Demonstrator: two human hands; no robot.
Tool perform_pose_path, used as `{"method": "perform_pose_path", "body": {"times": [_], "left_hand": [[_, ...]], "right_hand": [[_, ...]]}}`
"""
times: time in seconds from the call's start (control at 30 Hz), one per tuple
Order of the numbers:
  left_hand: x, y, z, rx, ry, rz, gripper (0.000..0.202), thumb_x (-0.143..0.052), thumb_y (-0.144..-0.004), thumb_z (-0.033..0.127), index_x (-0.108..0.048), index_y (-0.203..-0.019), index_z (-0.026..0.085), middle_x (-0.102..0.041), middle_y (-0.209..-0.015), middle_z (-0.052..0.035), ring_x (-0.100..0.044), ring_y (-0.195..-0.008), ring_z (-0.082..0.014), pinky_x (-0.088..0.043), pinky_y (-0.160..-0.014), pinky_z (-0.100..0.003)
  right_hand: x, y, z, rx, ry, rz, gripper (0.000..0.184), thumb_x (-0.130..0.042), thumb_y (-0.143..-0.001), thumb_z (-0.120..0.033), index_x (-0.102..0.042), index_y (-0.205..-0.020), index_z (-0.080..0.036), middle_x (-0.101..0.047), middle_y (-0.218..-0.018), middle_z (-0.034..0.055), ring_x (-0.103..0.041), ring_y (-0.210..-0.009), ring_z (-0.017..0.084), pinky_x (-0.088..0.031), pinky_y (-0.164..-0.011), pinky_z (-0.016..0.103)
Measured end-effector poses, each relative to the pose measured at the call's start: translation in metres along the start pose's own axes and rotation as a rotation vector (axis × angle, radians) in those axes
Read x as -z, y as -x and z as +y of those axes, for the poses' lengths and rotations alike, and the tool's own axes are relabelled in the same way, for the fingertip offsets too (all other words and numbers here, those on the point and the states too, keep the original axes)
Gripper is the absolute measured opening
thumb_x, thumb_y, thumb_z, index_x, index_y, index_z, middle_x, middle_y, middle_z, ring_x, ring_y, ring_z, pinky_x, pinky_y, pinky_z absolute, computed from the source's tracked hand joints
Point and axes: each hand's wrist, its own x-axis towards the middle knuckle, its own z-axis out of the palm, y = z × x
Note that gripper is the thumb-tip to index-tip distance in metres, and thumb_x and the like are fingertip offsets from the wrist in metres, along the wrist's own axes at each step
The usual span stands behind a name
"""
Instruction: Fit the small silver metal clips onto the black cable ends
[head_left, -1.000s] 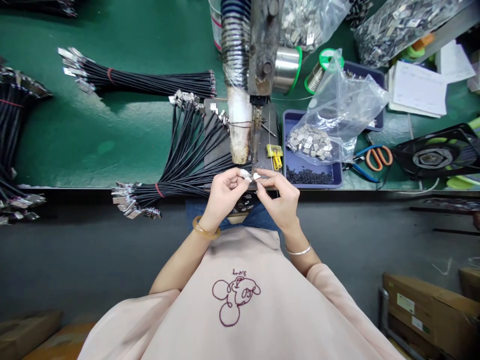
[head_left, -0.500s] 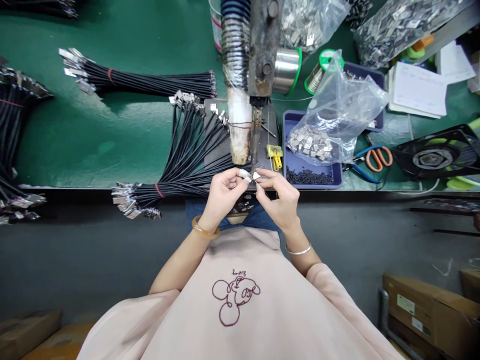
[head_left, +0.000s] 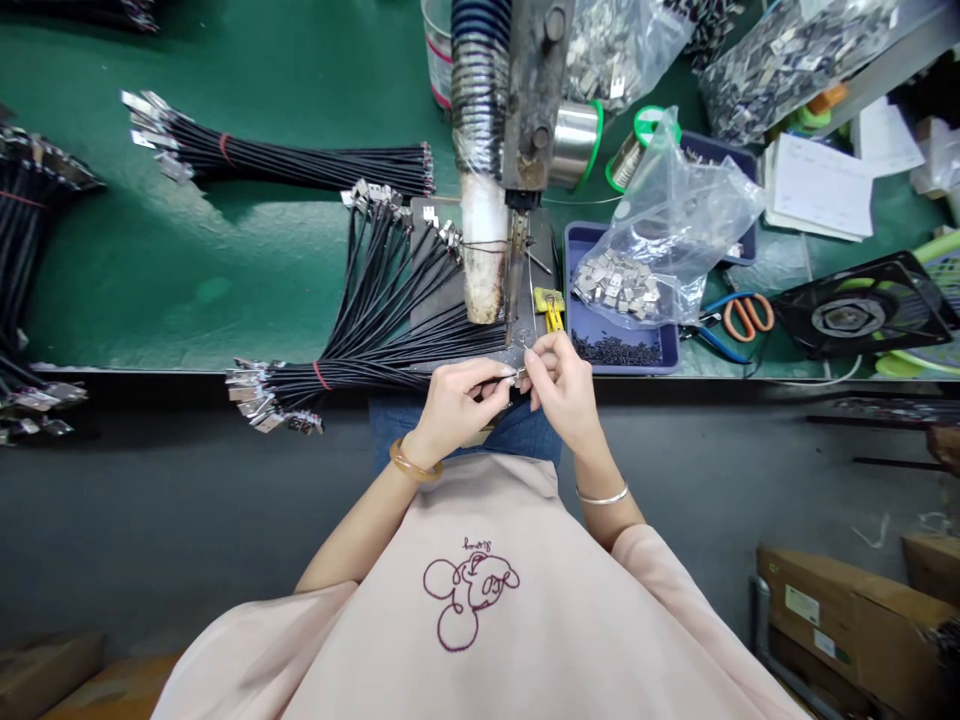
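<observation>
Just in front of the bench edge, my left hand (head_left: 463, 400) is closed in a pinch at the end of a black cable, largely hidden by the fingers. Facing it, my right hand (head_left: 564, 388) pinches a small silver metal piece (head_left: 521, 372) against that end. Exactly how the two parts meet is too small to tell. Right above the fingertips points the thin tip of a soldering iron (head_left: 513, 290), clamped upright beside a taped suction hose (head_left: 480, 235). A bundle of black cables (head_left: 360, 372) with silver plugs lies by my left hand, tied with a red band.
Right of the iron sits a blue tray (head_left: 667, 362) with small black parts and a bag of metal shells (head_left: 619, 285). Beyond are solder spools (head_left: 577, 145), pliers (head_left: 724, 345), a black fan (head_left: 855, 315) and papers (head_left: 817, 185). Another cable bundle (head_left: 300, 160) lies behind.
Both hands have dropped slightly away from the iron tip toward my body. My right hand has turned, its fingers now curled in closer. The white connector seen between the fingertips is mostly covered.
</observation>
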Motion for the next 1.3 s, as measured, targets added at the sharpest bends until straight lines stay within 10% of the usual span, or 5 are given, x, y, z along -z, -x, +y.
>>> {"method": "perform_pose_path", "body": {"times": [0.3, 0.5, 0.73, 1.03, 1.3], "left_hand": [[0.016, -0.005, 0.0, 0.244, 0.373, -0.153, 0.012, -0.068, -0.08, 0.026, -0.065, -0.076, 0.014, -0.057, -0.063, 0.0018, -0.049, -0.056, -0.0074, -0.04, -0.056, -0.019], [0.012, -0.002, -0.003, 0.248, 0.329, -0.089, 0.006, -0.067, -0.076, 0.02, -0.065, -0.075, 0.015, -0.059, -0.064, 0.0017, -0.053, -0.057, -0.0091, -0.044, -0.058, -0.02], [0.009, 0.004, -0.004, 0.131, 0.118, -0.077, 0.004, -0.064, -0.079, 0.016, -0.067, -0.076, 0.015, -0.065, -0.07, -0.0004, -0.056, -0.062, -0.0114, -0.047, -0.063, -0.022], [0.014, 0.003, -0.003, 0.109, 0.205, -0.12, 0.007, -0.062, -0.083, 0.02, -0.066, -0.08, 0.015, -0.065, -0.071, -0.0003, -0.059, -0.064, -0.0109, -0.049, -0.064, -0.021], [0.017, 0.003, -0.012, 0.161, 0.39, -0.172, 0.006, -0.064, -0.084, 0.021, -0.066, -0.084, 0.015, -0.064, -0.069, 0.0002, -0.06, -0.062, -0.0097, -0.048, -0.058, -0.019]], "right_hand": [[-0.001, 0.009, 0.007, 0.353, 0.233, 0.014, 0.012, -0.059, -0.095, -0.028, -0.06, -0.085, -0.023, -0.07, -0.092, 0.0031, -0.069, -0.087, 0.015, -0.058, -0.078, 0.029], [0.001, 0.021, 0.001, 0.216, 0.298, 0.228, 0.016, -0.055, -0.098, -0.035, -0.06, -0.089, -0.023, -0.055, -0.06, -0.0069, -0.05, -0.047, 0.008, -0.042, -0.051, 0.022], [-0.015, 0.019, -0.003, 0.246, 0.606, 0.113, 0.021, -0.064, -0.091, -0.034, -0.059, -0.077, -0.02, -0.048, -0.053, -0.0077, -0.046, -0.048, 0.007, -0.033, -0.054, 0.023], [-0.011, 0.02, -0.004, 0.131, 0.274, -0.018, 0.023, -0.052, -0.097, -0.035, -0.057, -0.079, -0.021, -0.053, -0.06, -0.0054, -0.048, -0.05, 0.008, -0.037, -0.052, 0.021], [0.049, 0.008, -0.007, 0.166, 0.605, 0.38, 0.026, -0.056, -0.096, -0.04, -0.068, -0.084, -0.02, -0.064, -0.068, -0.0008, -0.055, -0.057, 0.012, -0.041, -0.061, 0.026]]}}
